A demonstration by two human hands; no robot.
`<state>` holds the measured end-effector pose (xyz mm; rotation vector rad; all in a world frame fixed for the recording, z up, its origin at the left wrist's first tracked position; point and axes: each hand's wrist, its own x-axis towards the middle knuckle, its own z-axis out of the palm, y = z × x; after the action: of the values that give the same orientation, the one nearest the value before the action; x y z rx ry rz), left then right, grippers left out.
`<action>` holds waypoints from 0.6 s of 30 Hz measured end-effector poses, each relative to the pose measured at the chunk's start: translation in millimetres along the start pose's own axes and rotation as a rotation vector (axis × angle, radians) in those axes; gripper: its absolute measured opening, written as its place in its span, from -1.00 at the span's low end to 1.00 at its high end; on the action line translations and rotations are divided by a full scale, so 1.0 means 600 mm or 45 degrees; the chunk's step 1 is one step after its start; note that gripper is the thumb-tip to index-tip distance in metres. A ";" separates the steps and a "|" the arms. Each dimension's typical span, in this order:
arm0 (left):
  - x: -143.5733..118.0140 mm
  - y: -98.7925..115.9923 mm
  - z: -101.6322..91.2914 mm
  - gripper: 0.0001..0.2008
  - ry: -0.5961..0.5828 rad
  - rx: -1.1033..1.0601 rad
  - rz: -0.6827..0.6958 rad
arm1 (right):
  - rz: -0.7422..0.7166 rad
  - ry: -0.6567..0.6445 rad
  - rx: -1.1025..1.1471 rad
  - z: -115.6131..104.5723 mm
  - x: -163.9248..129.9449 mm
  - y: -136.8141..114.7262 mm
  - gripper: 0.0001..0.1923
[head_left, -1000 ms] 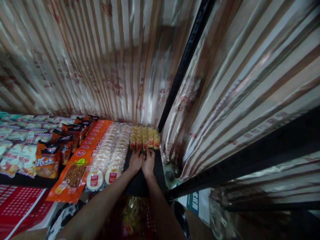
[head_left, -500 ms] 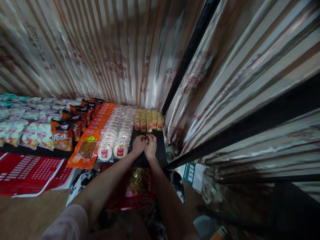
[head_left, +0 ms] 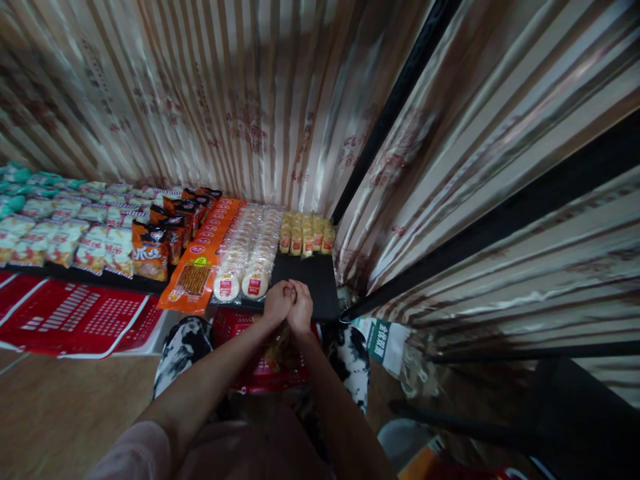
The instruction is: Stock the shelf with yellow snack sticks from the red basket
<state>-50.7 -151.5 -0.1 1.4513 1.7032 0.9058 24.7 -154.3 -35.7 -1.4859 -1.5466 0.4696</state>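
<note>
Bare black shelf [head_left: 313, 283] front edge under clasped left hand [head_left: 279, 303], right hand [head_left: 301, 308].

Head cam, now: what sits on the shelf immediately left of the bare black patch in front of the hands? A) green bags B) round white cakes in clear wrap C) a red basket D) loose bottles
B: two rows of round white cakes lie directly left of the bare black shelf, with the left hand and right hand pressed together at its front edge.
</note>
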 end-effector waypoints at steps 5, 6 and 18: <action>-0.054 -0.044 -0.005 -0.79 0.064 0.021 0.141 | -0.061 -0.046 0.050 0.000 -0.056 -0.002 -0.67; -0.066 -0.054 -0.007 -0.79 0.071 0.019 0.169 | -0.085 -0.066 0.056 0.000 -0.069 0.000 -0.67; -0.122 -0.179 0.005 -0.68 -0.230 0.147 -0.192 | 0.081 -0.730 -0.318 0.054 -0.161 0.059 -0.64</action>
<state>-92.4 -237.1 -88.8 1.4118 1.7259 0.5863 5.7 -226.7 -113.5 -1.6838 -2.0648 0.8155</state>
